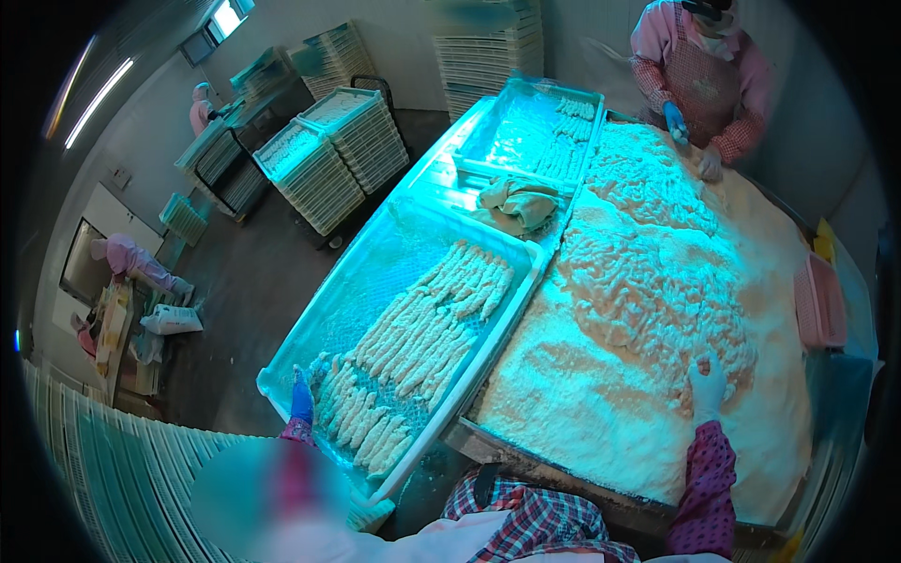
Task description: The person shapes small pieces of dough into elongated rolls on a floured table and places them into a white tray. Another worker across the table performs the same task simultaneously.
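Coated strips [413, 336] near crumpled cloth [522, 205]

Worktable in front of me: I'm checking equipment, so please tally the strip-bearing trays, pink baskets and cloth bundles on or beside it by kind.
Trays: 2 (near tray, far tray)
Pink basket: 1 visible
Cloth bundle: 1
Total: 4

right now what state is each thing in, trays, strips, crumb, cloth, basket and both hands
near tray, partly filled
rowed strips, coated, laid side by side
far tray, partly filled
cloth, crumpled
pale crumb, spread wide, heaped unevenly
loose strips, coated, piled on the crumb
pink basket, contents unclear
left hand, blue-gloved, at the near tray's edge
right hand, white-gloved, at the loose strips' edge
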The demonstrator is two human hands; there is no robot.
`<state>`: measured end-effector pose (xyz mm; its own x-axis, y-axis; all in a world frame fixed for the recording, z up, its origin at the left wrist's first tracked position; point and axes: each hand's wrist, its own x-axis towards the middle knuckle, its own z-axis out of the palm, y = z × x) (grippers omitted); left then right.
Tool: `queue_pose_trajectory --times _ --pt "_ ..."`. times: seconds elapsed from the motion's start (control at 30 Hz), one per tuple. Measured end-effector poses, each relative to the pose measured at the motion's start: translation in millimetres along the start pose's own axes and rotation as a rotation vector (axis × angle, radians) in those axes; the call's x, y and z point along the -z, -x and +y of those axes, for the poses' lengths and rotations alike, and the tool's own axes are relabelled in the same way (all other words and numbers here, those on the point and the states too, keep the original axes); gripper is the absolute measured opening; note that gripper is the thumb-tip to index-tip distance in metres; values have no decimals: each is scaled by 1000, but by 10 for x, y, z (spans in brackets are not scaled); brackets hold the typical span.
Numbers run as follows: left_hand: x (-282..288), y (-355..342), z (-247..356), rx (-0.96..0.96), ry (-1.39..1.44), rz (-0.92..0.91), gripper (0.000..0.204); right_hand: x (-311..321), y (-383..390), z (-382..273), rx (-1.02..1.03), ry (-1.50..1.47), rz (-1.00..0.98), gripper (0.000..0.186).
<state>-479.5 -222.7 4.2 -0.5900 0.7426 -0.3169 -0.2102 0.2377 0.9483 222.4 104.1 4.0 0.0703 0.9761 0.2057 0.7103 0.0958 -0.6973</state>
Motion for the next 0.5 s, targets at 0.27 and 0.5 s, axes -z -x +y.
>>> queue_pose_trajectory --times 0.27,0.5 --pt "-904 -414 6 -174 123 64 59 388 324 -787 27 -197 -172 12" --pt "-3355 391 301 -851 -719 -562 51 669 1199 -259 180 206 -312 39"
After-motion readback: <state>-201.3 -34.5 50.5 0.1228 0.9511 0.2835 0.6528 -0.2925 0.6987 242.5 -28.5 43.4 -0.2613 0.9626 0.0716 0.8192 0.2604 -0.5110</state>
